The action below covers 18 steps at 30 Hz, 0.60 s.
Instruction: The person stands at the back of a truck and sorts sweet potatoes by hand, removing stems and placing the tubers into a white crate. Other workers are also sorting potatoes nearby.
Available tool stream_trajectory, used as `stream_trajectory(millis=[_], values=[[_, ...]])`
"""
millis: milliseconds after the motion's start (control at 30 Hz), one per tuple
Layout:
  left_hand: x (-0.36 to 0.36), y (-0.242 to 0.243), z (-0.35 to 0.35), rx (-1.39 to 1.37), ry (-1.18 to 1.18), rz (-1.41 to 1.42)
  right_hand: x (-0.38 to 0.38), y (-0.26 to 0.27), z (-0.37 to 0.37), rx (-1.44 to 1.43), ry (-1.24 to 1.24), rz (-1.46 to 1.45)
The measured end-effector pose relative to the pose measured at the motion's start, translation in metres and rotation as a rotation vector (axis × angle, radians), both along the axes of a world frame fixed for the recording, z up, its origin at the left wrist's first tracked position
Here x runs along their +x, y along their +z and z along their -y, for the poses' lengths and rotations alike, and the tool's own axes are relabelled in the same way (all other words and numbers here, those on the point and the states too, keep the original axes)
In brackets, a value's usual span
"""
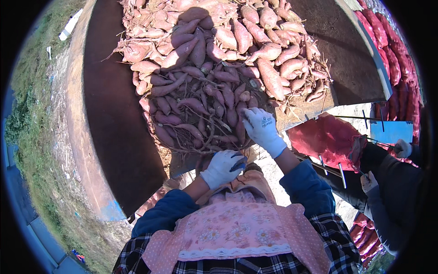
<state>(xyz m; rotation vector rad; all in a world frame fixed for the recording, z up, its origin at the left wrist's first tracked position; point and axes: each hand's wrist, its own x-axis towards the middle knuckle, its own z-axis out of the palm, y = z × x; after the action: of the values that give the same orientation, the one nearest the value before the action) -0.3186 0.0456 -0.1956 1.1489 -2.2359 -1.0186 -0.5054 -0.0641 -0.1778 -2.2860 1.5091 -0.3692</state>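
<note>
Purple-skinned sweet potatoes (191,104), with thin roots among them, cover the sloping bed of a large hopper before me. My right hand (261,128), in a white glove with printing on its back, reaches to the near right side of the heap. Its fingertips touch the sweet potatoes there, and whether they grip one is hidden. At the hopper's near edge is my left hand (222,170), also gloved in white with dark blue-grey finger pads. The fingers are bent, and I cannot tell whether anything is inside them.
Tall dark side walls flank the heap, a left wall (113,102) and a right wall (347,48). A red mesh sack (325,142) hangs at the right beside a co-worker's hand (369,181). Filled red sacks (397,65) are stacked beyond. Grass (37,137) lies left.
</note>
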Motion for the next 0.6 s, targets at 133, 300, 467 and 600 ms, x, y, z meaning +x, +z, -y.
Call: stream_trajectory(millis=[133,300,467,600], values=[[0.031,0.028,0.018,-0.011,0.349,-0.086,0.044,-0.035,0.07,-0.069,-0.049,-0.253],[0.086,-0.004,0.024,0.222,0.736,-0.227,0.055,-0.035,0.065,0.175,0.081,-0.374],[0.096,-0.008,0.049,0.88,0.86,-0.715,0.031,-0.024,0.029,0.154,-0.088,-0.107],[0.06,0.028,0.069,1.072,0.745,-0.931,0.026,-0.011,0.023,0.164,-0.383,0.655]])
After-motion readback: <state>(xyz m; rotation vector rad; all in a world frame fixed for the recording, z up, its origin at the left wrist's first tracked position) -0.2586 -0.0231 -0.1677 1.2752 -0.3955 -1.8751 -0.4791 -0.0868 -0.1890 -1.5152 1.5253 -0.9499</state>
